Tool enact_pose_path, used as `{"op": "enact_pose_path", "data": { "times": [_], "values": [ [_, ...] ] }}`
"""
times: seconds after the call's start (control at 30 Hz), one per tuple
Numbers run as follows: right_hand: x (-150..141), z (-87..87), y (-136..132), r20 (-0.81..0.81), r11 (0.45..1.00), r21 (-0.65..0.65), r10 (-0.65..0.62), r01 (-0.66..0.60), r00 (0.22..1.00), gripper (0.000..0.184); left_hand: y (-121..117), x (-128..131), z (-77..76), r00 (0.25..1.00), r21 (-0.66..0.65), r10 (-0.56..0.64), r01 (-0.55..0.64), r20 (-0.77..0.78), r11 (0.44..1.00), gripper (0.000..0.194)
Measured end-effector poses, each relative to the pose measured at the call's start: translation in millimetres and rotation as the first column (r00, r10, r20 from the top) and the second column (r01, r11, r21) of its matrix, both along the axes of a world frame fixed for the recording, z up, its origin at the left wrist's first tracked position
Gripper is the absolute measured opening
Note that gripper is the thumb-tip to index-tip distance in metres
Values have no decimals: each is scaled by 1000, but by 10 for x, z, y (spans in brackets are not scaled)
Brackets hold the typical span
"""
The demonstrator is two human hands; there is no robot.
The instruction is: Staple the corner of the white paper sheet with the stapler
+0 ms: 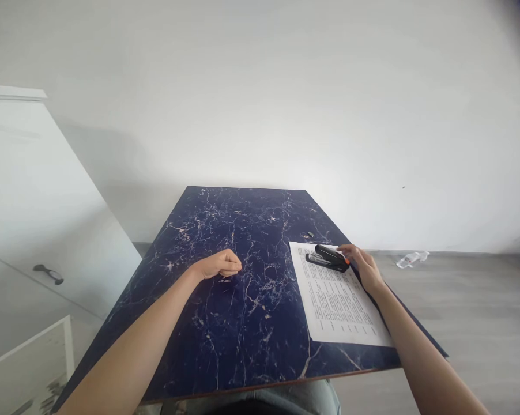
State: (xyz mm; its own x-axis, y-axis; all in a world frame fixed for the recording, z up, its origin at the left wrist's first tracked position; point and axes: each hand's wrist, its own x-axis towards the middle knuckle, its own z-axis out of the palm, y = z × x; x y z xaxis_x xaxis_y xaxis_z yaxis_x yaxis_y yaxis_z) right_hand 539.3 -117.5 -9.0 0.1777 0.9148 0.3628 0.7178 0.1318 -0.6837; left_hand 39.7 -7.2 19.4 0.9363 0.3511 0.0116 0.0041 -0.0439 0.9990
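Note:
A black stapler (328, 259) with an orange part at its rear lies on printed sheets of paper (342, 311), its arm raised apart from its base. My right hand (364, 266) is at the stapler's rear end, fingers curled against it; the thumb is mostly hidden. My left hand (220, 264) rests on the dark blue marbled table (260, 323), closed with the fingers curled in. Whatever it may hold is hidden from view. Beyond the paper's top edge sits a small dark piece (311, 234), too small to name surely.
A white cabinet (48, 190) with a dark handle (48, 274) stands to the left of the table. Behind is a pale wall (260, 104). A crumpled clear plastic piece (412, 259) lies on the grey floor (471, 323) at right.

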Motion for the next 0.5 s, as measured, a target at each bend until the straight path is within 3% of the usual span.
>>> {"op": "enact_pose_path", "data": {
  "times": [0.07, 0.13, 0.23, 0.3, 0.4, 0.5],
  "values": [
    [-86, 66, -8, -30, 989, -90, 114, -116, 993, 51, -5, -2, 19, 1000, 7, -17, 17, -12, 1000, 62],
    [-155, 108, -9, 9, 959, -217, 190, -184, 982, 53, -39, 37, 64, 999, 46, 15, -13, -34, 999, 61],
    [-200, 118, 3, 84, 940, -301, 194, -161, 977, 53, -225, 232, 183, 978, 222, 211, -204, -5, 953, 58],
    [-213, 115, 13, 96, 937, -306, 206, -168, 974, 51, -480, 448, 271, 959, 324, 267, -283, 92, 903, 57],
    [-282, 125, 29, 87, 927, -312, 245, -207, 966, 50, -1039, 808, 319, 961, 448, 183, -259, 206, 856, 54],
    [-473, 145, 65, 80, 918, -317, 276, -238, 958, 50, -1630, 1110, 151, 984, 687, -24, -105, 176, 719, 39]
  ]
}}
